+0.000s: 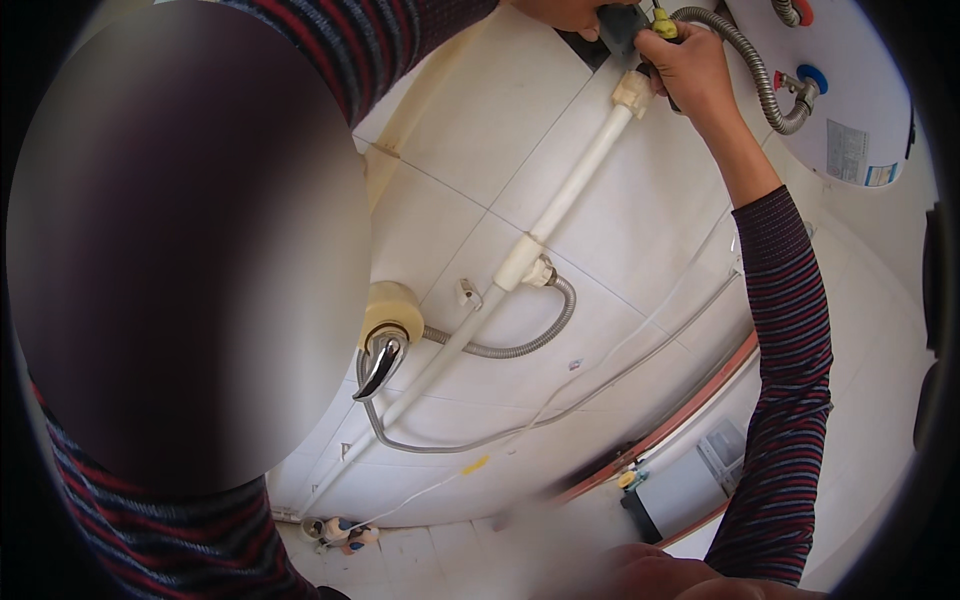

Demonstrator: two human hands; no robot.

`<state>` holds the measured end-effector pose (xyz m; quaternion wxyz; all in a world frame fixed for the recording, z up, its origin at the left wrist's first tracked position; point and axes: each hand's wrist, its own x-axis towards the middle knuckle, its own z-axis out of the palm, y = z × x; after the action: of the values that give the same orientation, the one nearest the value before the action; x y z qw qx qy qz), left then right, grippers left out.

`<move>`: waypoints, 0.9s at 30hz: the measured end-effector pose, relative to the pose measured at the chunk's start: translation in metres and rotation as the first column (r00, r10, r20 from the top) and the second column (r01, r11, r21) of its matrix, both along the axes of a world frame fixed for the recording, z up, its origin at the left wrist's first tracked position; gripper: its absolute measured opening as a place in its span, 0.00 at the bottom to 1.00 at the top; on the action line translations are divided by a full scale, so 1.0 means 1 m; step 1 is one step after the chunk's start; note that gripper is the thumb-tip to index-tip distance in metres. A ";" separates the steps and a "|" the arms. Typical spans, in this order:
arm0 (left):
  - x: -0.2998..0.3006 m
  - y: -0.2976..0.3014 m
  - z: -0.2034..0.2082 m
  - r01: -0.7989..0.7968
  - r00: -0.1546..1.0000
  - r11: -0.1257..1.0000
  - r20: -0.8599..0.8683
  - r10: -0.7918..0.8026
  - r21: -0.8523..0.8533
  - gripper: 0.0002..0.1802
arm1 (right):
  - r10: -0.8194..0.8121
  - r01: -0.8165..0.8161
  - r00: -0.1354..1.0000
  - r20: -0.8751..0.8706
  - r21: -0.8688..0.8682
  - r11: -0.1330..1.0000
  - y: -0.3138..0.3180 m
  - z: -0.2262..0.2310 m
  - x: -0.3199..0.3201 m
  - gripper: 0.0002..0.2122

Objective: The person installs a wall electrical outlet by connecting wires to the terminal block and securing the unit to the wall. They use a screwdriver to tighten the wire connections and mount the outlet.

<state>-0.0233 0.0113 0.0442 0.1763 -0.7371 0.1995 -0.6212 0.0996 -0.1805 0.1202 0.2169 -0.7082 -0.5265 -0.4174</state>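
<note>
My right hand point(692, 68) is closed around a dark tool point(673, 103) at the upper end of a white pipe; its kind is mostly hidden by my fingers. Just above my fingers shows a yellow valve handle point(664, 22). At the top edge my left hand point(562, 12) is partly cut off, its fingertips against a dark grey flat piece point(622, 30). A cream pipe fitting point(632, 93) sits just below my right fingers. The white pipe point(585, 155) slants from there down to the lower left.
A braided metal hose point(752, 60) curves to a white tank point(850, 110) with a blue-ringed port point(813, 78). Lower down, a chrome tap handle point(380, 370) juts out. A thin grey cable point(600, 390) crosses the tiled wall point(430, 210). A large blurred oval point(190, 250) hides the left side.
</note>
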 end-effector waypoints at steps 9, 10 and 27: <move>0.006 -0.001 0.004 0.015 1.000 1.000 -0.006 -0.015 -0.019 0.12 | 0.030 -0.030 1.000 -0.002 -0.014 0.999 0.001 -0.001 -0.001 0.12; 0.004 0.000 0.004 0.015 1.000 1.000 -0.006 -0.015 -0.011 0.12 | 0.030 -0.030 1.000 -0.003 -0.011 0.999 0.001 -0.002 -0.002 0.12; -0.002 -0.003 0.001 0.007 0.999 1.000 -0.039 -0.008 -0.023 0.11 | 0.002 -0.002 1.000 -0.001 0.005 1.000 0.000 -0.004 -0.003 0.12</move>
<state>-0.0252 0.0083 0.0448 0.1616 -0.7503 0.1983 -0.6095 0.0963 -0.1806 0.1162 0.2192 -0.7075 -0.5260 -0.4180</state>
